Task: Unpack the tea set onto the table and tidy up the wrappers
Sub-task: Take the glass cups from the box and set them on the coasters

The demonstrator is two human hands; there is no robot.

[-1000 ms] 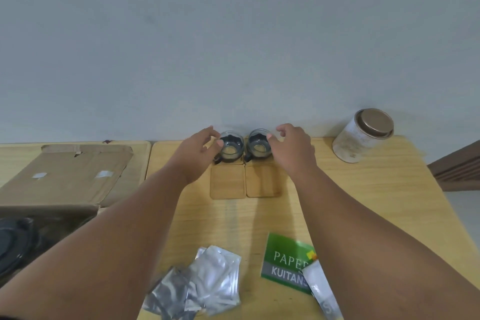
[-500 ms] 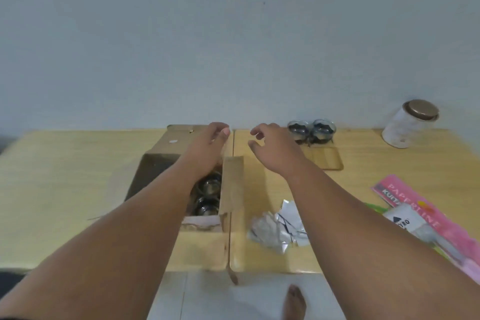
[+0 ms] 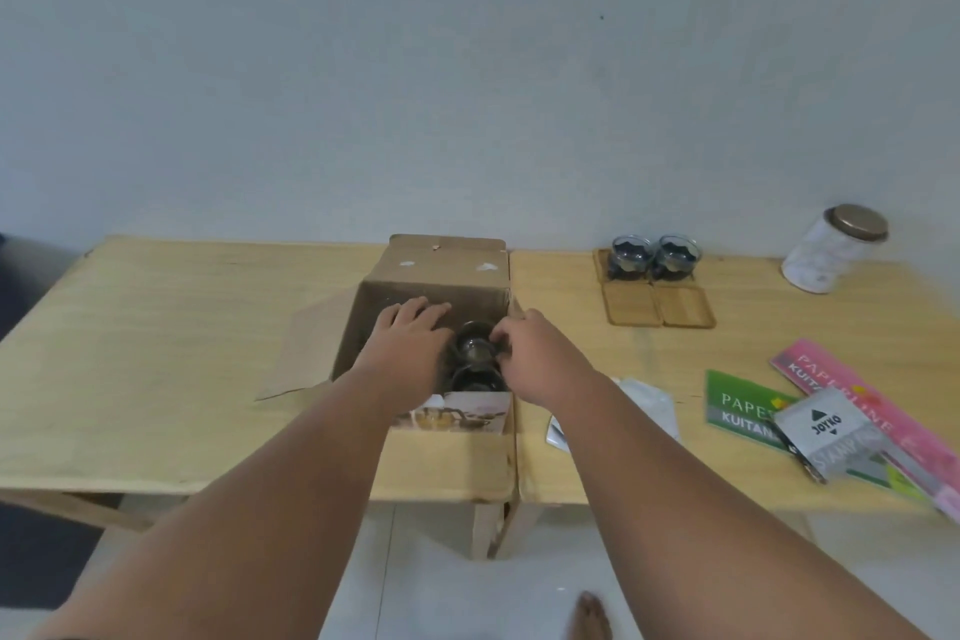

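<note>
An open cardboard box (image 3: 441,286) stands on the table's middle. Inside it are two dark glass cups, one (image 3: 474,347) behind the other (image 3: 478,380). My left hand (image 3: 410,340) is down in the box left of the far cup, fingers spread and flat. My right hand (image 3: 530,356) reaches over the box's right wall, fingertips curled on that cup's rim. Two more glass cups (image 3: 631,255) (image 3: 678,256) sit on wooden coasters at the back right, with two bare coasters (image 3: 658,307) in front. Silver wrappers (image 3: 649,403) lie right of the box, partly hidden by my right forearm.
A lidded white jar (image 3: 831,247) stands at the far right by the wall. A green booklet (image 3: 737,405), a pink booklet (image 3: 857,395) and a grey stamp-pad packet (image 3: 826,426) lie at the right front. The box's left flap (image 3: 306,353) lies flat on the table.
Both hands left the two cups on the coasters and moved left into the box. The right hand now touches a cup inside. The view shifted left and back.
</note>
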